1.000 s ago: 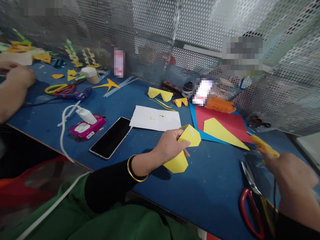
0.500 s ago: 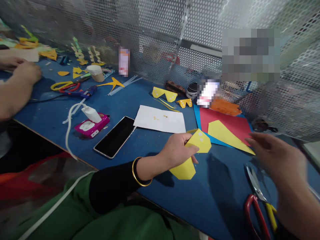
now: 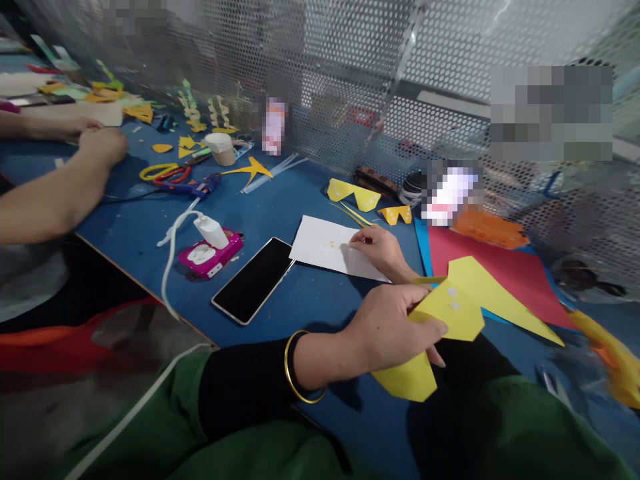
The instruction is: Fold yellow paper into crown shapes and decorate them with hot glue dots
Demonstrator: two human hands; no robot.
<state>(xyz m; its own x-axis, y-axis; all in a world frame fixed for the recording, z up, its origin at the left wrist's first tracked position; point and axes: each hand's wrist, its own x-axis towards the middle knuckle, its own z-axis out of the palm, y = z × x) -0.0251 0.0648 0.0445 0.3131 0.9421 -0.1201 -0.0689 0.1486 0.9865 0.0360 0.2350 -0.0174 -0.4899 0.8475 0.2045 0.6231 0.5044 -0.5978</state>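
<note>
My left hand (image 3: 387,330) is closed on a folded yellow paper piece (image 3: 440,327) with small white dots, held just above the blue table (image 3: 310,300). My right hand (image 3: 381,248) reaches across behind it. Its fingertips are drawn together on a white sheet (image 3: 325,250), beside tiny yellow bits (image 3: 333,245). What they pinch, if anything, is too small to make out. A long yellow paper triangle (image 3: 505,297) lies on a red sheet (image 3: 500,263) just right of both hands.
A black phone (image 3: 255,280), a pink pack (image 3: 203,257) with a white charger (image 3: 213,231), a glue gun (image 3: 197,188) and scissors (image 3: 165,173) lie to the left. Another person's arms (image 3: 60,190) rest at the far left. A perforated metal screen (image 3: 350,80) backs the table. Yellow cut-outs (image 3: 353,195) lie near it.
My right hand left the right side, where it held a yellow tool, and swung left across to the white sheet. My left hand kept the yellow piece.
</note>
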